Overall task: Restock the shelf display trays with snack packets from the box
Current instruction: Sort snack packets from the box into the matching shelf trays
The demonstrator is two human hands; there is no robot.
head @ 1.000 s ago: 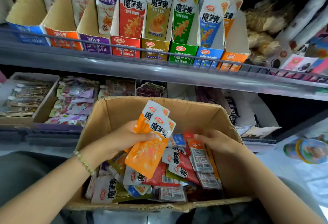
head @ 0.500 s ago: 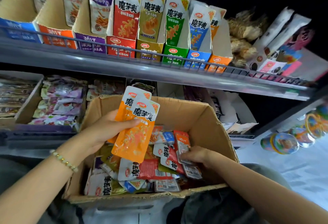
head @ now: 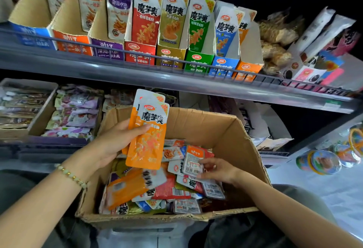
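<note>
An open cardboard box (head: 225, 130) sits in front of me, filled with mixed snack packets. My left hand (head: 114, 141) grips a small stack of orange packets (head: 147, 139) upright above the box. My right hand (head: 218, 169) reaches into the box's right side and pinches a small orange-topped packet (head: 193, 159), its back label facing me. On the upper shelf stands a row of display trays (head: 141, 51) in blue, orange, purple, red, gold, green, blue and orange. The rightmost orange tray (head: 247, 69) shows one packet at its back.
A wire rail (head: 176, 71) runs along the upper shelf's front edge. Bagged goods and long white packs (head: 314, 29) crowd the shelf's right end. The lower shelf holds flat trays of purple-wrapped sweets (head: 72, 114). Round lidded cups (head: 324, 161) lie at the right.
My left hand has lifted the orange packets higher above the box. My right hand has picked a small packet out of the pile and turned it up. The view has shifted a little.
</note>
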